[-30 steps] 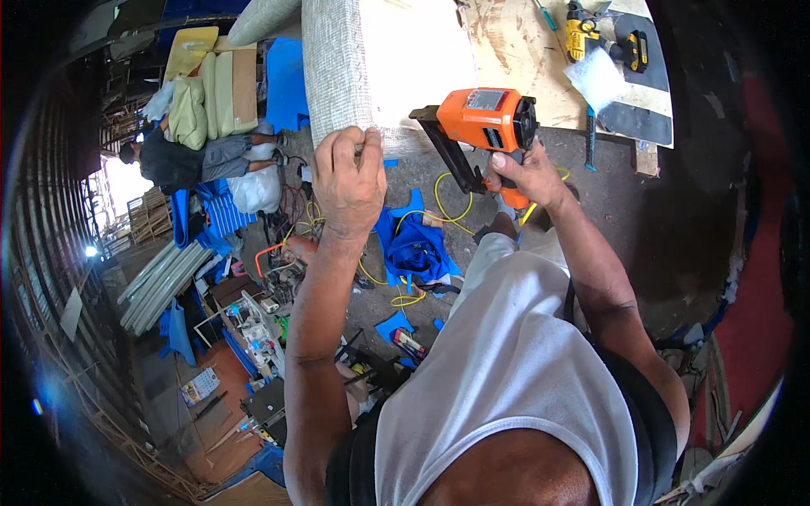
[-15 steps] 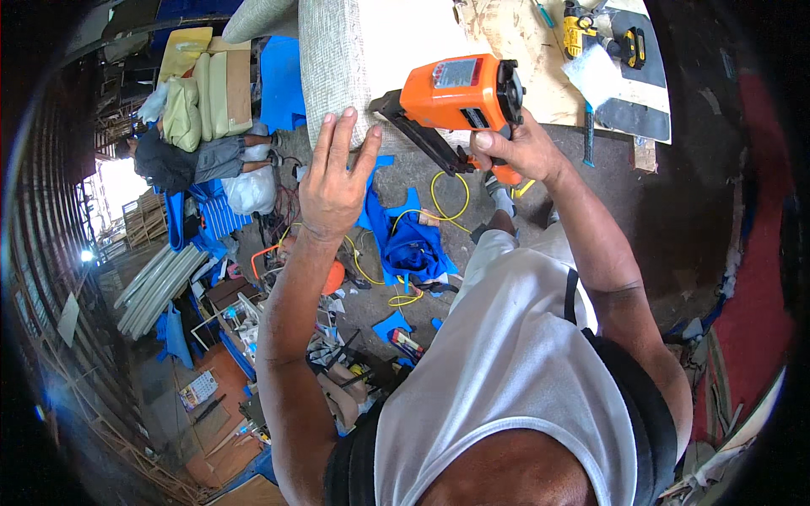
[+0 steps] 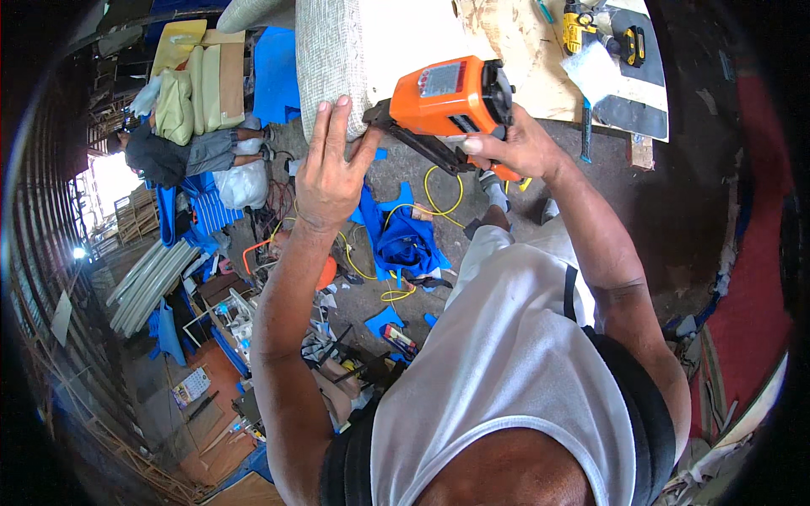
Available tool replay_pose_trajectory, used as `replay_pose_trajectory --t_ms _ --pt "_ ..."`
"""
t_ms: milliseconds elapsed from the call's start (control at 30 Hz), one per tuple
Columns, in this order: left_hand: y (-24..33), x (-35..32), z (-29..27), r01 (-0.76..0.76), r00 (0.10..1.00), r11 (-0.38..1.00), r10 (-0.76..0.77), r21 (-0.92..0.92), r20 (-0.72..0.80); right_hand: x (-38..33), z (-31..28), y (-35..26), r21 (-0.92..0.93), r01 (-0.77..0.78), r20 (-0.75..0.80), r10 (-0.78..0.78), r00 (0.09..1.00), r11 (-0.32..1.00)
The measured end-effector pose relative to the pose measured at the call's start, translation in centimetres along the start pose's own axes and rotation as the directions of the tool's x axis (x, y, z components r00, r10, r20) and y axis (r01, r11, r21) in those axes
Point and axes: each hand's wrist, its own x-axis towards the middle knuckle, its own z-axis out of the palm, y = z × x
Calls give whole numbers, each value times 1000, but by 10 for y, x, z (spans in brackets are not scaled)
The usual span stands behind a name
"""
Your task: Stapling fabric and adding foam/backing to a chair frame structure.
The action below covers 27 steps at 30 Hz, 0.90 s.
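A plywood board (image 3: 502, 51) spans the top of the frame right of centre, a pale textured fabric covering (image 3: 331, 63) to its left, in a crowded workshop with a grey floor (image 3: 666, 244) littered with scraps. Blue cloth (image 3: 409, 240) lies in a heap at centre, a yellow hose (image 3: 430, 196) looping beside it; long pale tubes (image 3: 152, 287) are stacked at left, and a red surface (image 3: 751, 278) curves along the right edge.

One orange nail gun (image 3: 439, 97), just above centre, sits in the right hand (image 3: 525, 153), which wraps its handle, thumb laid along the near side; the other fingers are largely hidden. Its black nose is at the fabric's lower edge, contact impossible to tell. The left hand (image 3: 327, 187) holds its fingers spread, tips at that same edge, just beside the nose.

At upper right lie one yellow-and-black drill (image 3: 578, 32), one teal-handled tool (image 3: 544, 10), one blue-handled tool (image 3: 585, 131) and one piece of whitish wrapping (image 3: 592, 72). One other person (image 3: 156, 156), darkly dressed, is at upper left, near one white plastic bag (image 3: 240, 187).
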Motion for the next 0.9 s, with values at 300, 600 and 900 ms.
replay_pose_trajectory --t_ms 300,600,900 --pt "-47 37 -7 338 805 380 -591 -861 55 -5 0 17 -39 -20 -7 19 1000 999" --pt "-65 49 63 467 835 525 -526 -711 160 -8 5 26 85 -4 17 2 1000 996" --pt "-59 43 58 459 821 508 -557 -729 130 -12 -7 14 -19 -128 4 128 992 992"
